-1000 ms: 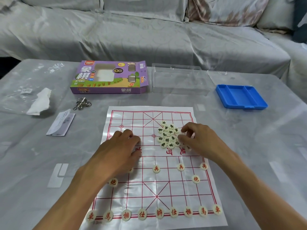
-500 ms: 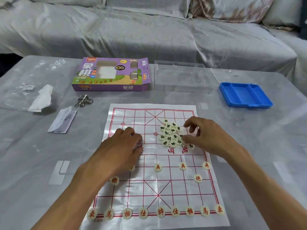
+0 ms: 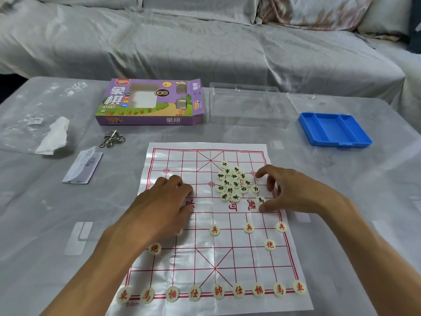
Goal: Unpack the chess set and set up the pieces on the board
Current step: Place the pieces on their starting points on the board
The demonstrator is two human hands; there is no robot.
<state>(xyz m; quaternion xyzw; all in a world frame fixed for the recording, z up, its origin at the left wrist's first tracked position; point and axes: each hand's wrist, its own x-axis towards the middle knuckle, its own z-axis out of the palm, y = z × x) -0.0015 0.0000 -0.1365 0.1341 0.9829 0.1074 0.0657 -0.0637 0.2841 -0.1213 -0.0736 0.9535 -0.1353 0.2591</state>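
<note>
Red is lined up along the near edge of the paper xiangqi board (image 3: 205,258) — the black-lettered pieces (image 3: 234,182) sit heaped on the far half, unsorted. The right hand (image 3: 293,192) hovers beside the heap, grip wide, holding nothing. The left hand (image 3: 164,206) lies knuckles-up on the sheet; its grip I cannot tell. The risk — a sleeve or wrist dragging this thin sheet would likely slide the red row off its points, and a careless sweep could scatter the heap across the surface (image 3: 45,224).
</note>
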